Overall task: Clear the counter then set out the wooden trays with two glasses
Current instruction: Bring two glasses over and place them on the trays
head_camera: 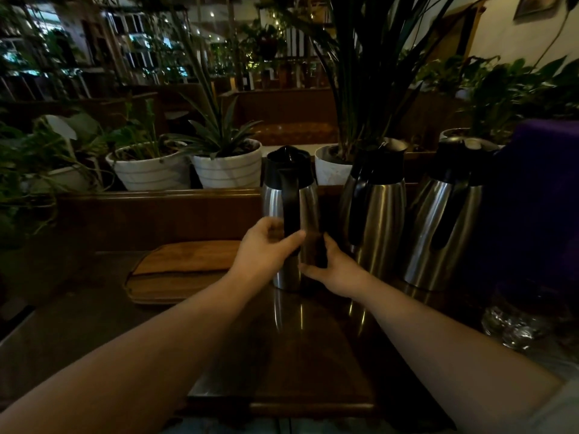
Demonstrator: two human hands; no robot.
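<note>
A steel thermos jug (289,195) with a black lid and black handle stands upright on the dark counter (282,346). My left hand (266,249) wraps its lower body and handle from the left. My right hand (335,270) presses against its lower right side. A stack of wooden trays (181,270) lies flat to the left of the jug. Glassware (513,324) shows dimly at the right edge of the counter.
Two more steel jugs (376,208) (445,214) stand to the right of the held one. A dark purple object (539,195) rises at far right. White plant pots (153,170) (228,167) sit on the ledge behind a wooden rail (156,195).
</note>
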